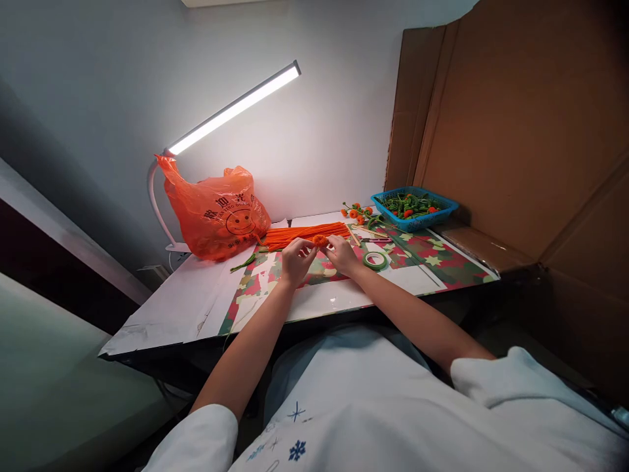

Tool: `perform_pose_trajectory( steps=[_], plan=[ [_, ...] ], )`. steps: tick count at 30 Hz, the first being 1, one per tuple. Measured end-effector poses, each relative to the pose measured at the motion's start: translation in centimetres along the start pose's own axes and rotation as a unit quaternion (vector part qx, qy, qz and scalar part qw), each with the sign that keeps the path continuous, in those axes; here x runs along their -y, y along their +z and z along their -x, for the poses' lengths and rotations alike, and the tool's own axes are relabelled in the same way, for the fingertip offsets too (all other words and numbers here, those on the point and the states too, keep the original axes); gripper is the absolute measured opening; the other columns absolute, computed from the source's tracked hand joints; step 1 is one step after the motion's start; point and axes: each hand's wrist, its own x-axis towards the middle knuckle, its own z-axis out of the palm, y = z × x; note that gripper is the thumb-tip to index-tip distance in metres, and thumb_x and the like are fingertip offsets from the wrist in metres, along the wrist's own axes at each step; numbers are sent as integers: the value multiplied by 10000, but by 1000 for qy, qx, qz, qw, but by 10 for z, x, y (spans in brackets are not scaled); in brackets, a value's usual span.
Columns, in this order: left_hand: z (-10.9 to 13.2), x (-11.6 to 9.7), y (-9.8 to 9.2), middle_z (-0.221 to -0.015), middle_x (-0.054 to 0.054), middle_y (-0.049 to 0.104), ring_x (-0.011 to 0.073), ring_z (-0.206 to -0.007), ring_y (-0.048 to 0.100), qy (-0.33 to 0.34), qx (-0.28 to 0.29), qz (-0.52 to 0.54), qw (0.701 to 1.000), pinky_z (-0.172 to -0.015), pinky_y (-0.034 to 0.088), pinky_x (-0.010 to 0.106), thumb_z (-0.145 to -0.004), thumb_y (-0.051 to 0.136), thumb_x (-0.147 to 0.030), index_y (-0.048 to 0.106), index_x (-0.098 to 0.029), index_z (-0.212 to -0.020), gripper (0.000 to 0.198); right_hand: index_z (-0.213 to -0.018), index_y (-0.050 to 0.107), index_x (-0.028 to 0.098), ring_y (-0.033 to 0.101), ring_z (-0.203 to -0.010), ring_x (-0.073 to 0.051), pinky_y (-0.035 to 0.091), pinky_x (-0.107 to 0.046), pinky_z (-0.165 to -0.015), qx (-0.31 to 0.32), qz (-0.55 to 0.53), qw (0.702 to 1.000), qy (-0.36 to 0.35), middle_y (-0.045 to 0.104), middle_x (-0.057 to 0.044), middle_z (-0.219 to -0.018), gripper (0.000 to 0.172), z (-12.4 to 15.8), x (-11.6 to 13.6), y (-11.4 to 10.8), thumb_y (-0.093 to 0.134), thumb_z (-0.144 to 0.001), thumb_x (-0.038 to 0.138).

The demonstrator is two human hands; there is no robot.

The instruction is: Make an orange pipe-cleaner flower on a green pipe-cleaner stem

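Between both hands, over the near part of the table, is a small fuzzy orange flower head (320, 241) that looks made of chenille stem. My left hand (297, 259) pinches its left side with thumb and fingertips. On the opposite side my right hand (343, 254) grips it the same way, fingers closed. Just behind them lies a bundle of orange chenille stems (295, 234). A roll of green tape (375, 267) rests flat to the right of my right hand. Short green stems (243, 263) lie left of my left hand.
An orange plastic bag (211, 216) stands at the back left beside a lit desk lamp (236, 108). Orange flowers (358, 214) lie near a blue basket (445, 215) of green stems and flowers. Cardboard (506, 131) walls the right side.
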Motion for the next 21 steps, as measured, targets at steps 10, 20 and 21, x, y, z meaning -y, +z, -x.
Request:
perform_pose_trajectory(
  steps=[10,20,21],
  plan=[
    [0,-3,-2,-697,13,619,113,-578,524,23,-9,-29,999,-526,425,243,-821,621,-285,640,-197,-729,129,-803,586,190,512,-807,-232,377,-341,-710,3,13,1000,-14,621,-79,-843,200,1,-1,0,478,-918,314],
    [1,0,-1,-739,16,641,119,-592,527,23,-12,-30,999,-569,437,259,-834,616,-290,657,-203,-771,115,-845,604,192,512,-831,-243,376,-348,-720,-8,22,1000,-15,617,-84,-846,217,2,0,-1,474,-924,346],
    [1,1,-1,-736,16,638,120,-594,526,25,-7,-30,999,-571,436,261,-836,612,-287,650,-203,-768,115,-851,605,192,513,-830,-242,376,-347,-719,-10,21,1000,-16,618,-83,-847,210,2,0,-1,475,-923,341]
  ],
)
